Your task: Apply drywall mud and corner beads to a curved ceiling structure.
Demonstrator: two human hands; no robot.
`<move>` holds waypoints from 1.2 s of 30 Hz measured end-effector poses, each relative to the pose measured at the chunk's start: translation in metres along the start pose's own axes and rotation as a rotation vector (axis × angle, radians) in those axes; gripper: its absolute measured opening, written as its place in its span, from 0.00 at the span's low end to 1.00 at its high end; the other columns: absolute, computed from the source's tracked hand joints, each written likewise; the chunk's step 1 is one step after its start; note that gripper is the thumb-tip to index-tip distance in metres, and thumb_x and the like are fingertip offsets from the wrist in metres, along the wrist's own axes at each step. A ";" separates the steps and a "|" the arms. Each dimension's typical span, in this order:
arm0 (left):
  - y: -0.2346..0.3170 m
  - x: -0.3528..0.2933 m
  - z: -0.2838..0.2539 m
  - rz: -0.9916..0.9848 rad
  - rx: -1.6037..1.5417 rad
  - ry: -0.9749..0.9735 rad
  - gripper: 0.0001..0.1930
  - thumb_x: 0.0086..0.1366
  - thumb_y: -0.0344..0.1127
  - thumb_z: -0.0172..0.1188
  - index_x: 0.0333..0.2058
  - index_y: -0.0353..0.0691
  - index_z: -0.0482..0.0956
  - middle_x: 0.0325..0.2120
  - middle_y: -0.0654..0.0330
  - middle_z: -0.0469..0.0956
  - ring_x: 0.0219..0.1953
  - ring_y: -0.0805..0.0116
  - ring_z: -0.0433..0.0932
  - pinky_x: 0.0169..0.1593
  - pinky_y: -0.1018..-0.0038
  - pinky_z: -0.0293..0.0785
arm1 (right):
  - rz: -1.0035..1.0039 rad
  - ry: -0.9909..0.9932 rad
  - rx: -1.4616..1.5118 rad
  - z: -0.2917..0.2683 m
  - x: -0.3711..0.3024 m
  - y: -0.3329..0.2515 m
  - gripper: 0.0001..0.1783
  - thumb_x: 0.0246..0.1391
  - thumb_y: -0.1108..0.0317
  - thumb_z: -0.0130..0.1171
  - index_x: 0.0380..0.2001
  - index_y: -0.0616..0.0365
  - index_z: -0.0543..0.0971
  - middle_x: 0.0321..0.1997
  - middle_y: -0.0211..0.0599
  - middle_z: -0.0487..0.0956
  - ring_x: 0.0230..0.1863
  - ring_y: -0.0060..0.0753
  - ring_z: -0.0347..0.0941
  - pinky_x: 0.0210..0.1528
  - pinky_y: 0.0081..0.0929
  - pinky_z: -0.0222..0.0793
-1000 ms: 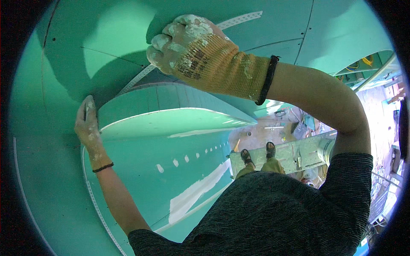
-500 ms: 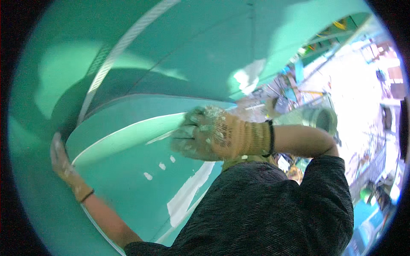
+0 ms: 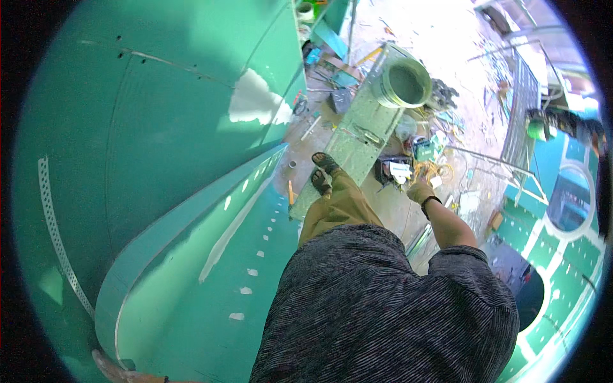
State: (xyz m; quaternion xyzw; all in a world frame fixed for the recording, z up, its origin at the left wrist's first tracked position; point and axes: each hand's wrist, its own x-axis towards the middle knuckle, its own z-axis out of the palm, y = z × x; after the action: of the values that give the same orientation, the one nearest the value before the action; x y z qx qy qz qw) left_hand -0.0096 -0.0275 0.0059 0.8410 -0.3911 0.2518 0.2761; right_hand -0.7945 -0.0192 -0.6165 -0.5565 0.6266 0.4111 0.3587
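At the lower left, my left hand [image 3: 112,367] lies against the end of a curved green board ledge [image 3: 185,210], its fingers stretched out and partly cut off by the picture's rim. Beside it, a white perforated corner strip [image 3: 54,233] runs down the green wall [image 3: 172,121]. My right hand [image 3: 419,191], in a knitted work glove, hangs away from my body on the right. It looks small and its fingers are hard to make out. White filler patches [image 3: 253,272] dot the green panel below the ledge.
My sandalled feet [image 3: 324,171] stand on a narrow, stained plank platform [image 3: 357,127]. A bucket [image 3: 403,84] of grey compound sits at its far end. Below lie an orange cord [image 3: 440,172], a black crate [image 3: 385,173] and scraps. Panels with round openings [image 3: 570,198] stand at right.
My view has swung toward the floor and right. The right hand has dropped from in front of my chest out to my right side. My left hand stays at the ledge's end.
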 end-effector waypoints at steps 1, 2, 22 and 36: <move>-0.003 -0.005 0.003 0.009 -0.022 -0.013 0.25 0.77 0.48 0.50 0.53 0.29 0.80 0.51 0.44 0.81 0.53 0.53 0.80 0.62 0.62 0.73 | 0.024 0.038 0.052 0.019 -0.010 0.007 0.21 0.55 0.59 0.51 0.42 0.59 0.85 0.50 0.50 0.84 0.53 0.51 0.81 0.53 0.44 0.76; -0.007 -0.010 0.007 0.083 -0.068 0.033 0.25 0.77 0.48 0.50 0.51 0.28 0.80 0.50 0.44 0.81 0.51 0.52 0.80 0.59 0.61 0.74 | 0.045 0.038 0.066 0.037 -0.020 0.013 0.21 0.55 0.59 0.51 0.42 0.59 0.85 0.50 0.50 0.84 0.53 0.51 0.81 0.53 0.44 0.76; 0.001 -0.015 -0.004 0.289 0.161 0.417 0.18 0.76 0.39 0.54 0.52 0.27 0.77 0.42 0.51 0.83 0.42 0.56 0.81 0.50 0.66 0.77 | 0.046 0.079 1.355 0.062 -0.088 -0.080 0.18 0.55 0.53 0.61 0.36 0.58 0.83 0.31 0.33 0.81 0.28 0.31 0.76 0.26 0.32 0.70; 0.212 -0.144 0.255 0.288 -0.173 -0.638 0.17 0.72 0.36 0.55 0.49 0.27 0.81 0.47 0.49 0.84 0.49 0.55 0.83 0.55 0.63 0.78 | -0.005 0.099 1.203 -0.024 -0.019 -0.051 0.19 0.57 0.53 0.63 0.36 0.60 0.85 0.28 0.32 0.82 0.28 0.30 0.77 0.28 0.31 0.71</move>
State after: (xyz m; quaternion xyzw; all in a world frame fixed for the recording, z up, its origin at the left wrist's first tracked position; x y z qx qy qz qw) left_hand -0.2077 -0.2363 -0.2130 0.7872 -0.5918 -0.0211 0.1719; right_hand -0.7413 -0.0355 -0.5954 -0.2759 0.7638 -0.0427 0.5820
